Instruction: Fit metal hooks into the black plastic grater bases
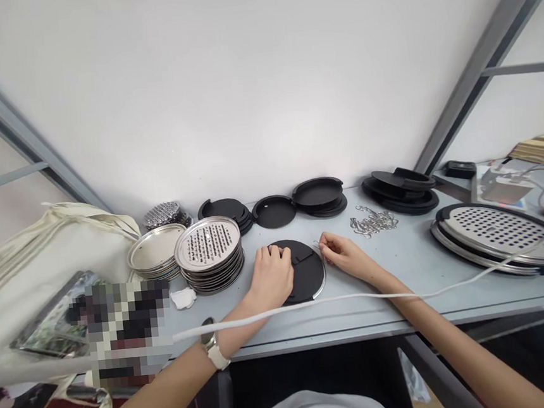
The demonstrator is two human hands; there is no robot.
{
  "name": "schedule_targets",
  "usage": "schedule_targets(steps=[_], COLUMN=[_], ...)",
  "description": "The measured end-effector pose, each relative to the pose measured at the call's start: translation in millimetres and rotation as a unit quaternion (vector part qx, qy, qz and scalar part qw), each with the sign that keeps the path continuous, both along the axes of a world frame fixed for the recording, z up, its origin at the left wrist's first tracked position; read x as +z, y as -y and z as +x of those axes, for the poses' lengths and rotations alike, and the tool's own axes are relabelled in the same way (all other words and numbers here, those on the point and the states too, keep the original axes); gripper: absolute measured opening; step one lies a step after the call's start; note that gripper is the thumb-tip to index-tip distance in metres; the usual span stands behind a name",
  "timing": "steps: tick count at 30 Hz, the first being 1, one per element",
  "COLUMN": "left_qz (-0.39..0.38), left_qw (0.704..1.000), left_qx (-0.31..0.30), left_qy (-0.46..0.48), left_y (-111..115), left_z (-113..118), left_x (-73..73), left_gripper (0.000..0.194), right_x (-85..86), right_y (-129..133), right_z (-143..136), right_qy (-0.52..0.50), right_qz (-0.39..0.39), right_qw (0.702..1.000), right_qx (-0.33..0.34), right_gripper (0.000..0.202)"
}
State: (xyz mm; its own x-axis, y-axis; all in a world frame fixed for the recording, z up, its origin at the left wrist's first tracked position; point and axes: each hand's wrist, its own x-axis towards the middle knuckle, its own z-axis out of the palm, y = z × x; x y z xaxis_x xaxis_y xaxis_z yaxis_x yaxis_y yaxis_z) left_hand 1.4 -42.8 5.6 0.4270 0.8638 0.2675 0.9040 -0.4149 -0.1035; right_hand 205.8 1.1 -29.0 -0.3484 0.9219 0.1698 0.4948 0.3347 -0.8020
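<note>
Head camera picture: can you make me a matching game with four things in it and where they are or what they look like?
Things:
1. left hand
2. right hand
3. clips
4. cable

Matches:
A. silvery, in a loose heap
B. pinching a thin wire
C. long and white
D. on the black disc

Right pairs: 1-D, 2-B, 3-A, 4-C
</note>
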Motion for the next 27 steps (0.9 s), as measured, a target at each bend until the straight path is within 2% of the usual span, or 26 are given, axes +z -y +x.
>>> schedule_targets(steps=[4,7,10,14,18,23,27], left_qz=[-0.014,-0.003,-0.039,-0.088,-0.092,-0.139,-0.162], left_qw=[1.000,1.000,0.994,0.975,0.956,0.920,0.907], left_qx=[0.006,-0.004,-0.076,-0.167,-0.232,-0.273,-0.295], left_qy=[-0.013,0.027,0.063,0.115,0.155,0.243,0.254], left_y=[23.9,30.4,18.5,-13.5,-35.4,-37.4,-35.8], left_z=[-1.0,0.8,6.0,15.5,22.1,17.6,10.8], left_x=[6.6,11.4,14.8,15.6,10.0,1.1,1.3], left_gripper=[0.020,0.017,0.011,0.019,0.009,0.012,0.014], right_x=[4.8,8.1,7.6,4.6,4.8,6.6,6.7], right_y=[21.5,32.2,35.0,33.3,34.9,39.5,42.6], right_z=[-3.6,-8.5,-11.2,-11.6,-11.9,-12.1,-11.3], right_qy=[0.004,0.001,-0.008,-0.013,-0.001,0.035,0.064], right_qz=[-0.003,0.001,0.004,0.008,0.022,0.044,0.066], right_qw=[1.000,1.000,1.000,1.000,1.000,0.998,0.996], right_qx=[0.007,0.008,0.008,0.008,0.010,0.002,-0.002], right_gripper=[0.022,0.021,0.020,0.019,0.015,0.013,0.012])
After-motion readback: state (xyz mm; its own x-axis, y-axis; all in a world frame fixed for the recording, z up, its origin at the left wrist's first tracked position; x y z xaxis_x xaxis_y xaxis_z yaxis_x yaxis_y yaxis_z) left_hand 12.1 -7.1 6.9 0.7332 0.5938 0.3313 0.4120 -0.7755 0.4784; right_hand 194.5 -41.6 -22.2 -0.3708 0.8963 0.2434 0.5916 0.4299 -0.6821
